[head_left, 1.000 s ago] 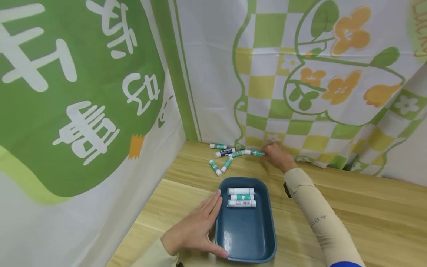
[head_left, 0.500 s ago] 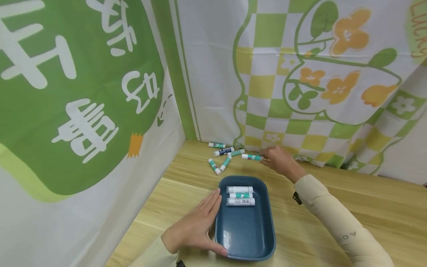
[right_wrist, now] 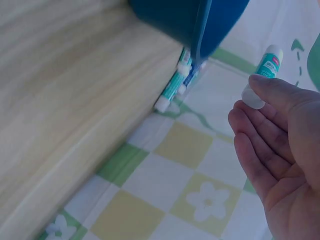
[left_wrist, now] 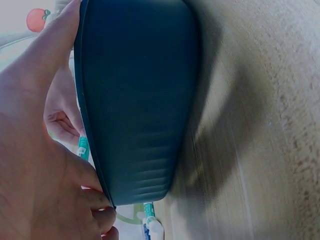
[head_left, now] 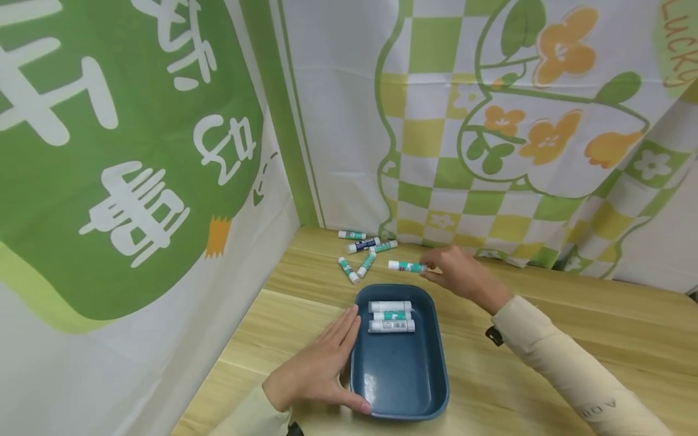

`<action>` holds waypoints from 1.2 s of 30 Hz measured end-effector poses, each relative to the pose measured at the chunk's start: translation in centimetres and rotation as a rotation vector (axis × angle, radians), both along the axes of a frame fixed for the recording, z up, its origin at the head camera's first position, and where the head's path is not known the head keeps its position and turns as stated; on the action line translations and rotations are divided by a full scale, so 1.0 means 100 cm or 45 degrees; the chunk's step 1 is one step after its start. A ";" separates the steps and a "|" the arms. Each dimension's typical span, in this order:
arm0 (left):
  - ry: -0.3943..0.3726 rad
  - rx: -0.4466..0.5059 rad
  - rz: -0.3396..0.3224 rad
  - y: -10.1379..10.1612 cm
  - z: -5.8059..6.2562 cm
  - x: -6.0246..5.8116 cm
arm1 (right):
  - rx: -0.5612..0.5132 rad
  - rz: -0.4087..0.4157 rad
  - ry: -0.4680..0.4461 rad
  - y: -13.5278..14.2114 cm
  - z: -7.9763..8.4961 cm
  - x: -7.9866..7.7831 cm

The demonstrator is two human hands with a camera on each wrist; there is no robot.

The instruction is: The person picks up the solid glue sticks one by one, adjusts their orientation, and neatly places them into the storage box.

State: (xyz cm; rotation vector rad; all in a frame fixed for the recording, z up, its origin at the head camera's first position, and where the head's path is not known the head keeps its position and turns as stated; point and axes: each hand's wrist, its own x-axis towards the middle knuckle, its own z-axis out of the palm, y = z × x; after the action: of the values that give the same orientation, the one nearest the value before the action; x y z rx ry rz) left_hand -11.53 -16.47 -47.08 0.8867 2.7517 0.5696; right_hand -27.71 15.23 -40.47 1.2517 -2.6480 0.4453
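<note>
My right hand (head_left: pixel 463 275) pinches a green-and-white glue stick (head_left: pixel 405 266) by one end, between thumb and fingers, above the wooden table behind the tray. In the right wrist view the clear-capped end of this glue stick (right_wrist: pixel 267 67) is under the thumb. Against the left side of a dark blue tray (head_left: pixel 398 387) rests my left hand (head_left: pixel 322 363), its fingers straight along the rim and its thumb at the near left corner. Three glue sticks (head_left: pixel 391 326) lie side by side at the tray's far end. The left wrist view shows the tray's outer wall (left_wrist: pixel 135 110).
Several more glue sticks (head_left: pixel 348 270) lie loosely on the table behind the tray, including a dark blue one (head_left: pixel 363 244). A checkered cloth (head_left: pixel 452 200) hangs along the table's back edge, and a green-and-white cloth (head_left: pixel 218 290) hangs at the left.
The right hand has drawn a glue stick away from the group by the back cloth, toward the tray. My left hand has stayed at the tray's side.
</note>
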 end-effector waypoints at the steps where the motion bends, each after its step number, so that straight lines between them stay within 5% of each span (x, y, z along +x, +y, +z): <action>1: 0.001 0.003 0.001 0.000 0.000 0.000 | 0.001 0.016 -0.003 -0.001 -0.001 0.003; 19: 0.017 -0.001 -0.010 -0.001 0.004 0.000 | 0.078 0.177 -0.051 -0.009 -0.033 0.056; 31: 0.007 0.000 -0.014 0.003 0.002 -0.001 | 0.161 0.192 -0.138 -0.020 -0.053 0.068; 36: -0.014 0.007 0.000 0.003 0.002 -0.001 | 0.218 0.110 -0.149 -0.026 -0.052 0.070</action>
State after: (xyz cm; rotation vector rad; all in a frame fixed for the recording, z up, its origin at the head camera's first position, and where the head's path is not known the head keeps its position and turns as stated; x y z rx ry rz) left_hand -11.68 -16.16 -46.91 0.8822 2.7416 0.5809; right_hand -20.70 12.63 -45.65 1.4358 -2.7889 0.3184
